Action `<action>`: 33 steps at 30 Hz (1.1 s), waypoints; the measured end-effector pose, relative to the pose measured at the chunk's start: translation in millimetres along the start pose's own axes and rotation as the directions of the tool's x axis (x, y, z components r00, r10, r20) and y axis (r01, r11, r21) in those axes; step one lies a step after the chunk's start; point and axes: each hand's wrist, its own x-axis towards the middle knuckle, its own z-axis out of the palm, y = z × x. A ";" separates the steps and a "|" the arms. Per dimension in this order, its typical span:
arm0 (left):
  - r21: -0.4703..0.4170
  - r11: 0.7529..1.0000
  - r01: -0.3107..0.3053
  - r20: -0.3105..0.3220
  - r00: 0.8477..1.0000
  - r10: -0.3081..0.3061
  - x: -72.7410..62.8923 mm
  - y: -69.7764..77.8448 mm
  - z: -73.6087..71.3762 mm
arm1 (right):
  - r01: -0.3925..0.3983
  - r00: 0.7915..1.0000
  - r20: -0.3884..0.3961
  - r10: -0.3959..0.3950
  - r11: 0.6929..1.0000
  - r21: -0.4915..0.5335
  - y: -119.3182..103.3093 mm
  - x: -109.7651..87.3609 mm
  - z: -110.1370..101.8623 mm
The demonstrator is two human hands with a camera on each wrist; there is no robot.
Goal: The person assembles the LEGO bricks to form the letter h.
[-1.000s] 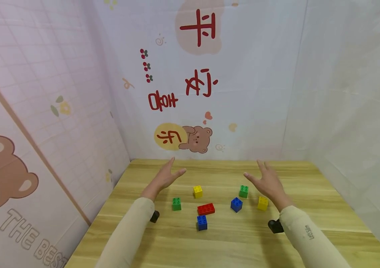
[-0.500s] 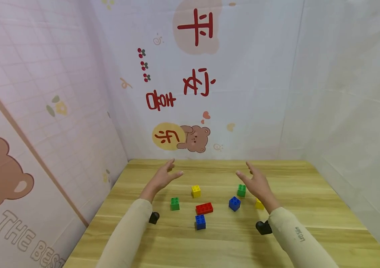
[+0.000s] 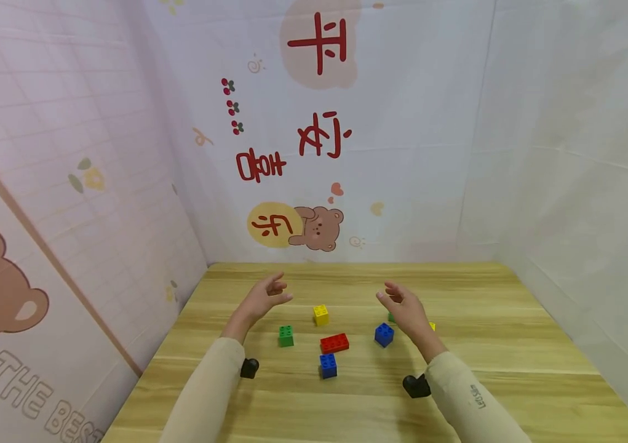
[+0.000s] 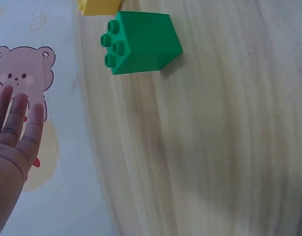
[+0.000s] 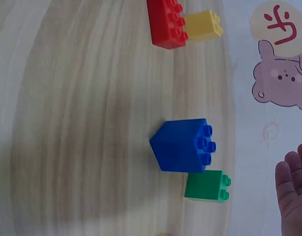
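My left hand [image 3: 261, 298] hovers above the table with loosely bent fingers, holding nothing. Nearest to it are a green block [image 3: 286, 336] and a yellow block [image 3: 321, 315]. Over the right side hangs my right hand [image 3: 405, 309], empty too, its fingers relaxed. It partly covers a second green block [image 5: 206, 186] and a second yellow block [image 3: 432, 326] in the head view. A blue block [image 3: 384, 335] stands just left of that hand. Between the hands lie a long red block [image 3: 334, 343] and another blue block [image 3: 328, 365].
The wooden table [image 3: 269, 406] bears all the blocks, studs up. White printed cloth [image 3: 413, 123] hangs behind it and along both sides. A black wrist device [image 3: 416, 386] sits under the right sleeve, and another [image 3: 250, 368] by the left.
Both hands have come down and nearer; the right one has moved left, over the right green and yellow blocks. Fingers are more bent than before. The head view has shifted slightly; the blocks lie unmoved.
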 end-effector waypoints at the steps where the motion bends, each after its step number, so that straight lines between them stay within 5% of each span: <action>1: -0.008 1.000 0.002 -0.002 1.000 -0.002 -0.5 -2.0 0.2 | 0.001 1.000 -0.003 -0.001 1.000 0.007 0.9 -0.9 2.7; 13: -0.061 0.996 0.063 -0.013 0.998 -0.064 -13.6 -30.7 6.5 | -0.035 0.999 -0.019 0.036 0.998 0.059 21.3 -14.0 21.2; 33: -0.072 0.986 0.154 0.008 0.988 -0.153 -32.8 -67.1 17.3 | -0.074 0.989 0.137 0.057 0.990 0.121 27.2 -35.4 68.7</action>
